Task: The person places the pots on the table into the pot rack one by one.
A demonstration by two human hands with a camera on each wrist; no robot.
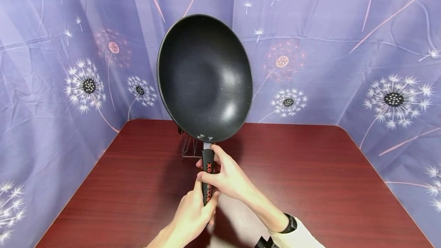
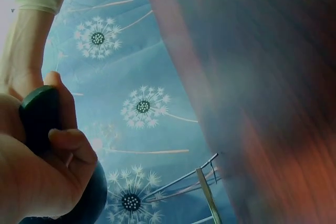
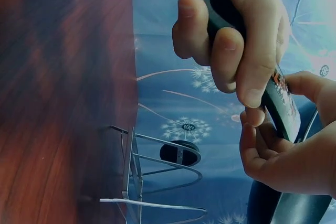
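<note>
A black wok (image 1: 203,75) is raised upright above the table, its dark inner side facing me and its handle pointing down. My left hand (image 1: 193,211) grips the lower end of the black handle (image 1: 208,156), which bears orange-red letters. Higher up, close to the pan, my right hand (image 1: 229,175) holds the same handle between thumb and fingers. In the left wrist view, the left hand (image 2: 47,166) has its fingers curled round the handle end (image 2: 41,114). The right wrist view shows both the left hand (image 3: 247,40) and right hand (image 3: 299,156) on it.
Behind the wok, a metal wire rack (image 1: 189,150) stands on the red-brown wooden table (image 1: 303,179), mostly hidden in the head view. A black oval piece (image 3: 169,153) shows at the rack (image 3: 137,156). Purple-blue dandelion-print cloth (image 1: 310,18) hangs around the table's back and sides.
</note>
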